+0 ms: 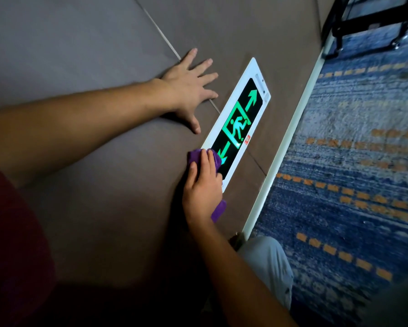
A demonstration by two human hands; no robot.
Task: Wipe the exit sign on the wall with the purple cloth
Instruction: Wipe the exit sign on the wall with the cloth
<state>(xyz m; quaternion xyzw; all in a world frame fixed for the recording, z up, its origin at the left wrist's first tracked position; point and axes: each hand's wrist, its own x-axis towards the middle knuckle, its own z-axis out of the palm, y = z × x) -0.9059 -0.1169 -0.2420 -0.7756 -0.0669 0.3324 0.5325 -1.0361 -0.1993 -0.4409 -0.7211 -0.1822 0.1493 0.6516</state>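
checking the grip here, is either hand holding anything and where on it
The right hand holds the purple cloth bunched under its palm, pressed on the exit sign's near end. The left hand holds nothing, flat on the wall.

Lit green exit sign (239,121), white-framed, low on wall; purple cloth (199,156) bunched on its near end

This looks like a corridor or lobby of a hotel or office building rather than a home. A lit green exit sign (236,123) with a running figure and 2 arrows sits low on a brown panelled wall (85,43), just above a pale skirting strip (290,138). From 1 to 5 o'clock runs patterned blue carpet (354,185) with orange dashes. At 1 o'clock stands a black metal frame on castors (368,22), like a trolley.
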